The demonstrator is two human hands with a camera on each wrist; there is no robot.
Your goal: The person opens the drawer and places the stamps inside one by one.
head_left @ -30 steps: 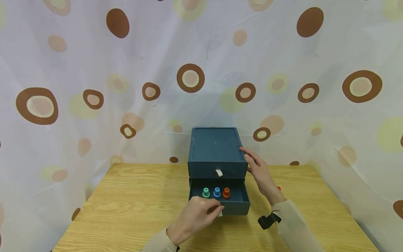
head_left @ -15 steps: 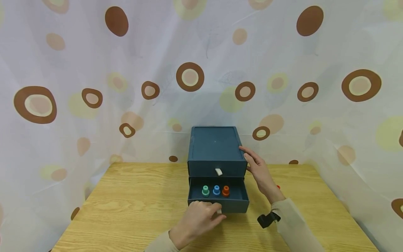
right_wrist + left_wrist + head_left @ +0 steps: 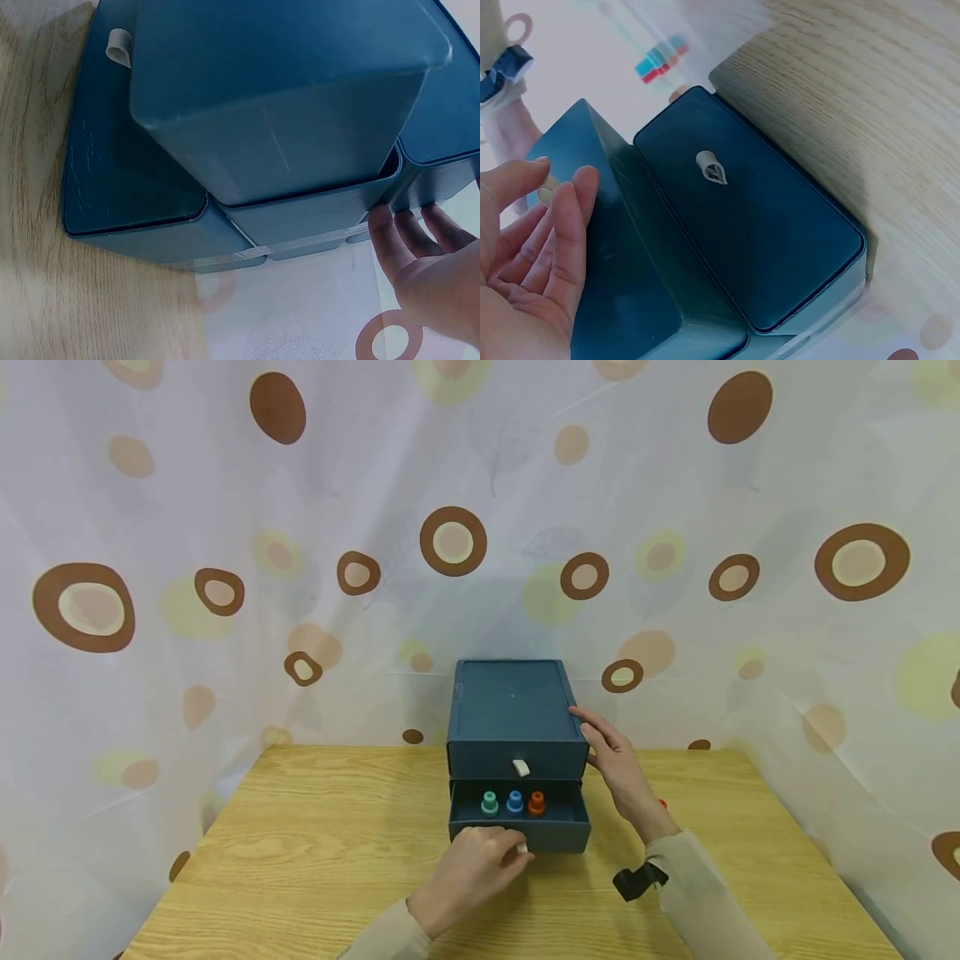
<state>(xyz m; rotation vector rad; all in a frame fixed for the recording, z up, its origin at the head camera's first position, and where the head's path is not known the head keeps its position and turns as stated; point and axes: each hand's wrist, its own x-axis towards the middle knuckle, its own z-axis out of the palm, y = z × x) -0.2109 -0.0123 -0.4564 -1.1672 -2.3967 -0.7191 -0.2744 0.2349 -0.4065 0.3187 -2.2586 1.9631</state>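
Left hand (image 3: 474, 862): at seven o'clock, thumb and forefinger pinching the white tab (image 3: 522, 848), which they partly hide. Lower drawer (image 3: 558, 837): part-open, at the cabinet's (image 3: 512, 702) six o'clock, three pegs (image 3: 514, 803) inside. Right hand (image 3: 617, 767): at three o'clock, unclenched, fingers against the cabinet's side. Red object (image 3: 663, 804): mostly behind the wrist (image 3: 654, 818), unidentifiable. Sleeves (image 3: 697, 885): cut off below.

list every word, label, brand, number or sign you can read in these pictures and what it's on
None: no readable text in any view.
Drawer unit and open drawer: no lettering visible.
Wall covering: printed shapes, no words or numbers made out.
Pegs: too small to tell if marked.
Black wrist device: too small to read anything.
Red and teal thing in the left wrist view: too blurred.
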